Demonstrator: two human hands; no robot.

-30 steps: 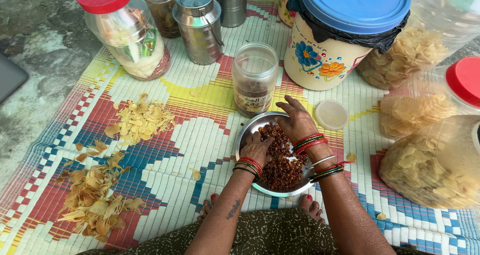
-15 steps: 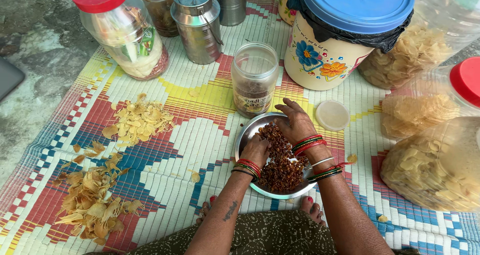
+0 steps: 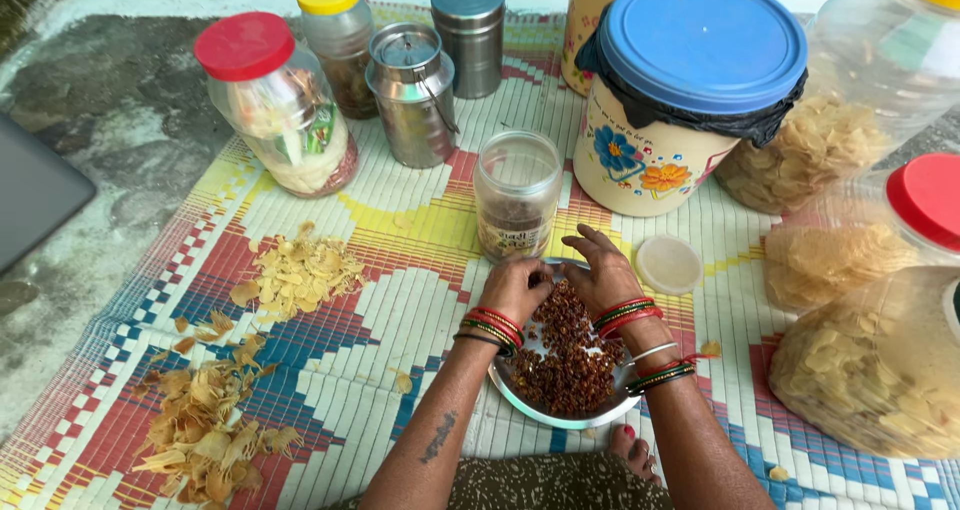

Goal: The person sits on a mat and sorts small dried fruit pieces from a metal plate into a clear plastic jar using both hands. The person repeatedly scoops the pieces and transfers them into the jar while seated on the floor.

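Both hands work the far end of the steel plate (image 3: pixel 560 410). The left hand (image 3: pixel 517 286) and right hand (image 3: pixel 601 273) are cupped loosely over the brown clumps (image 3: pixel 560 350), gathering them. Judged next: lifting a pinch cleanly. Just beyond stands an open clear jar (image 3: pixel 516 192), its lid (image 3: pixel 668 263) to the right. All rests on a woven floor mat (image 3: pixel 400 270) over concrete.

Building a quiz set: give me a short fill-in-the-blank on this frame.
1. Both hands, the left hand and the right hand, rest in a round metal ____ of brown bits.
2. The big flowered bucket has a ____ lid.
3. The open clear jar stands just ____ the plate, away from the person.
Missing words: plate; blue; beyond
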